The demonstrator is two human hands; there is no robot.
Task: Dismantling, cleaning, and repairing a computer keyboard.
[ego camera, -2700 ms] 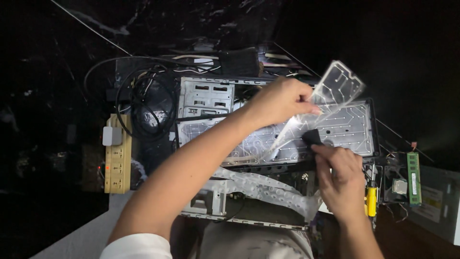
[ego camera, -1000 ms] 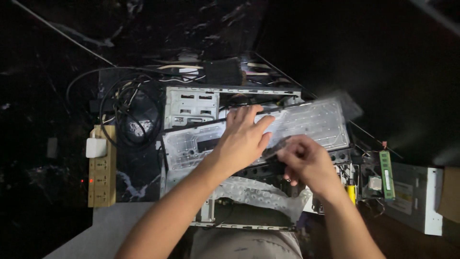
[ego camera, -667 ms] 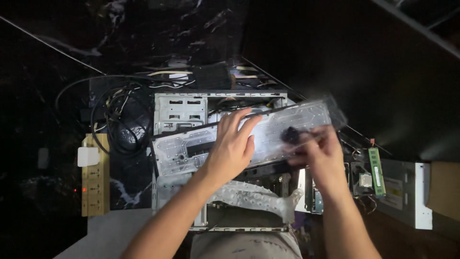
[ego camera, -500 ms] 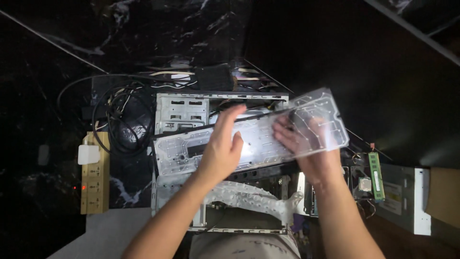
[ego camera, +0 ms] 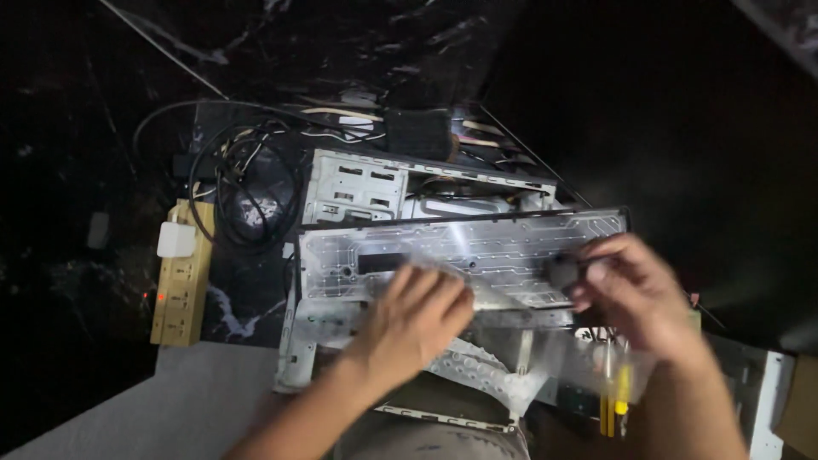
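A flat keyboard panel (ego camera: 477, 251) covered by a clear membrane sheet lies across an open metal computer case (ego camera: 362, 183). My left hand (ego camera: 417, 322) sits at the panel's near edge with its fingers curled on a fold of the clear sheet (ego camera: 430, 266). My right hand (ego camera: 641, 300) is at the panel's right end, pinching a small dark round object (ego camera: 562, 271) against it. Both hands are blurred.
A yellow power strip (ego camera: 181, 294) with a white plug (ego camera: 176, 239) lies left, beside coiled black cables (ego camera: 247, 200). Crumpled clear plastic (ego camera: 481, 375) hangs below the panel. Yellow-handled screwdrivers (ego camera: 620, 396) stand under my right hand. A grey surface (ego camera: 119, 422) is at the lower left.
The clear sheet, earlier lifted up at the right, now lies flat over the panel on the case. Both hands came down to the panel's near edge and right end.
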